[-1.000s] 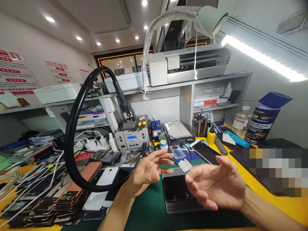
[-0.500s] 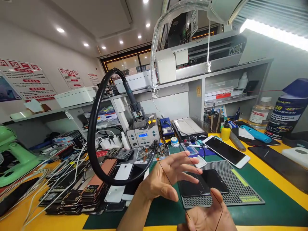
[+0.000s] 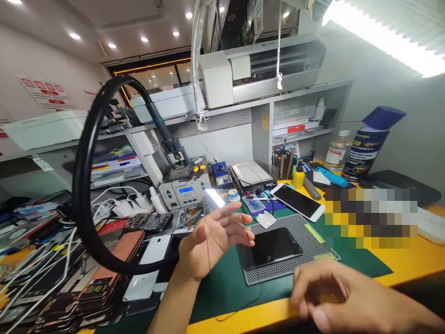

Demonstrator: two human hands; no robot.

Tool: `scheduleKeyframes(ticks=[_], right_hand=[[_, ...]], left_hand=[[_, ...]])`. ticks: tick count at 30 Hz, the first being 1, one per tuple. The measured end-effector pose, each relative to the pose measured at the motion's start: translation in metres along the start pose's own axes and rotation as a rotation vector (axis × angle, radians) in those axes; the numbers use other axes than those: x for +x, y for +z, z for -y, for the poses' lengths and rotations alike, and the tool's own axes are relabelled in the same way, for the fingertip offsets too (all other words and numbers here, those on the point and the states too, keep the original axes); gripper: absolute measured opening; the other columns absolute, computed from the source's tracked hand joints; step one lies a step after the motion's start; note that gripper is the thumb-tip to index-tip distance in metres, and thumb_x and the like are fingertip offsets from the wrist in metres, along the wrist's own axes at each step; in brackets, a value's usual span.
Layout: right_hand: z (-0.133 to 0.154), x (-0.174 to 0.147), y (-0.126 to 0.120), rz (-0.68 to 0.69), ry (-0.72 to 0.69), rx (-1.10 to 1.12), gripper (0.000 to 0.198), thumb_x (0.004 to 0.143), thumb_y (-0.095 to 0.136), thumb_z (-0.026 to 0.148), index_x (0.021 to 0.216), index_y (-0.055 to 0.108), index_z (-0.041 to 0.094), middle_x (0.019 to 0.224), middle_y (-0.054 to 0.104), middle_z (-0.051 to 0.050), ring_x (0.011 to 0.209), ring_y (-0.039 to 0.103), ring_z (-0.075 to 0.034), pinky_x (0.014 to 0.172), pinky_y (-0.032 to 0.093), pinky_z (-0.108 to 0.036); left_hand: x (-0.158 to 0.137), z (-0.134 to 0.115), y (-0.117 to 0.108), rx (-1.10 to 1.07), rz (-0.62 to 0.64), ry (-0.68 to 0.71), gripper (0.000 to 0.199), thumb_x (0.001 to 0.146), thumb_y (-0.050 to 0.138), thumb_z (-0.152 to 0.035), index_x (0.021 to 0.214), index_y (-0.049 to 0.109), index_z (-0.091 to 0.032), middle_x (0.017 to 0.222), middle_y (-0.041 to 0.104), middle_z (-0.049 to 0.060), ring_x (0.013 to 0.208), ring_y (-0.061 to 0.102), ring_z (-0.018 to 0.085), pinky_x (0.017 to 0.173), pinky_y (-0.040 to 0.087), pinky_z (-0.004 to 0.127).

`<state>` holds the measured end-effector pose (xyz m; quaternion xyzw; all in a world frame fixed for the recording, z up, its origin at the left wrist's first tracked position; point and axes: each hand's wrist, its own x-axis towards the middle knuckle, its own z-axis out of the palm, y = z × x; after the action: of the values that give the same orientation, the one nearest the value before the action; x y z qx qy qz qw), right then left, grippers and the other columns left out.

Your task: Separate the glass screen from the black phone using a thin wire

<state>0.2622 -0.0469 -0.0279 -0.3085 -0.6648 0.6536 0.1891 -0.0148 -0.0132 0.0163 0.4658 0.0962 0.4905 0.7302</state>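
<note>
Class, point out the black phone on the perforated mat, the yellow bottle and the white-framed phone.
Black phone [image 3: 273,248]: head view, middle of its screen.
Yellow bottle [image 3: 298,179]: head view, its body.
White-framed phone [image 3: 298,202]: head view, middle of its screen.

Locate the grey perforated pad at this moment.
In the head view, the grey perforated pad lies right of centre on the green mat, beneath the black phone and just beyond the right hand.

phone [image 3: 273,248] on mat [image 3: 309,241] | stacked phone parts [image 3: 93,283] left of mat | rework station [image 3: 186,192] behind mat, to left | spray can [image 3: 365,153] right of bottle [image 3: 337,150]
</note>
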Motion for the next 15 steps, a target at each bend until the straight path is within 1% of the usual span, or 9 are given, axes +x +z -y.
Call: scheduleKeyframes(ticks=[1,2,3,5,7,8,11,13,15], right_hand=[[0.014,-0.005,-0.015,-0.176,-0.013,-0.261,0.038,0.081,0.073,0.053,0.097,0.076,0.019,0.088,0.070,-0.007,0.080,0.061,-0.020,0.073,0.047,-0.030],[0.027,-0.005,-0.029,-0.328,-0.021,-0.491,0.034,0.086,0.067,0.052,0.096,0.075,0.020,0.088,0.069,-0.007,0.080,0.061,-0.021,0.073,0.047,-0.031],[0.039,-0.002,-0.042,-0.411,-0.026,-0.688,0.033,0.093,0.059,0.049,0.099,0.074,0.020,0.090,0.070,-0.007,0.080,0.062,-0.021,0.073,0.047,-0.031],[0.056,0.012,-0.063,-0.436,-0.034,-1.009,0.034,0.099,0.047,0.040,0.104,0.073,0.019,0.092,0.071,-0.008,0.079,0.063,-0.021,0.071,0.047,-0.030],[0.062,0.032,-0.077,-0.405,-0.053,-1.093,0.029,0.096,0.051,0.032,0.105,0.074,0.017,0.093,0.070,-0.010,0.082,0.064,-0.023,0.072,0.047,-0.031],[0.061,0.042,-0.082,-0.375,-0.066,-1.125,0.027,0.092,0.055,0.027,0.108,0.074,0.017,0.095,0.069,-0.011,0.084,0.064,-0.024,0.073,0.046,-0.032],[0.052,0.067,-0.089,-0.285,-0.102,-1.186,0.035,0.078,0.064,0.015,0.111,0.076,0.018,0.096,0.067,-0.012,0.082,0.064,-0.026,0.072,0.045,-0.033],[0.045,0.078,-0.090,-0.246,-0.121,-1.183,0.034,0.075,0.065,0.011,0.105,0.079,0.018,0.092,0.067,-0.012,0.077,0.064,-0.025,0.070,0.044,-0.032],[0.040,0.085,-0.090,-0.239,-0.147,-1.147,0.024,0.077,0.063,0.012,0.092,0.080,0.017,0.087,0.066,-0.011,0.074,0.063,-0.023,0.070,0.044,-0.032]], left_hand=[[0.001,0.000,0.000,-0.032,-0.015,-0.024,0.064,0.079,0.070,-0.050,0.128,0.063,-0.011,0.116,0.070,0.018,0.095,0.068,0.031,0.085,0.053,0.046],[0.001,0.001,-0.001,-0.060,-0.029,-0.049,0.063,0.080,0.068,-0.052,0.127,0.063,-0.010,0.115,0.070,0.019,0.093,0.068,0.031,0.082,0.054,0.045],[0.002,0.002,-0.002,-0.086,-0.044,-0.075,0.061,0.082,0.067,-0.053,0.125,0.064,-0.010,0.113,0.070,0.020,0.091,0.069,0.031,0.079,0.055,0.044],[0.005,0.003,-0.003,-0.127,-0.071,-0.125,0.058,0.085,0.063,-0.055,0.121,0.065,-0.010,0.112,0.071,0.021,0.087,0.070,0.030,0.072,0.056,0.041],[0.006,0.005,-0.006,-0.159,-0.100,-0.175,0.056,0.091,0.054,-0.057,0.120,0.064,-0.010,0.109,0.071,0.022,0.082,0.070,0.028,0.065,0.056,0.037],[0.007,0.005,-0.007,-0.170,-0.115,-0.199,0.057,0.093,0.050,-0.057,0.120,0.064,-0.009,0.107,0.071,0.022,0.080,0.070,0.027,0.062,0.056,0.035],[0.010,0.008,-0.010,-0.193,-0.157,-0.256,0.060,0.097,0.040,-0.056,0.123,0.062,-0.006,0.102,0.070,0.022,0.074,0.069,0.025,0.053,0.055,0.031],[0.011,0.010,-0.011,-0.202,-0.175,-0.288,0.061,0.097,0.037,-0.056,0.122,0.062,-0.006,0.100,0.070,0.021,0.071,0.069,0.024,0.048,0.054,0.030],[0.012,0.013,-0.011,-0.213,-0.184,-0.325,0.061,0.097,0.036,-0.057,0.119,0.062,-0.006,0.098,0.070,0.022,0.069,0.069,0.024,0.045,0.054,0.030]])
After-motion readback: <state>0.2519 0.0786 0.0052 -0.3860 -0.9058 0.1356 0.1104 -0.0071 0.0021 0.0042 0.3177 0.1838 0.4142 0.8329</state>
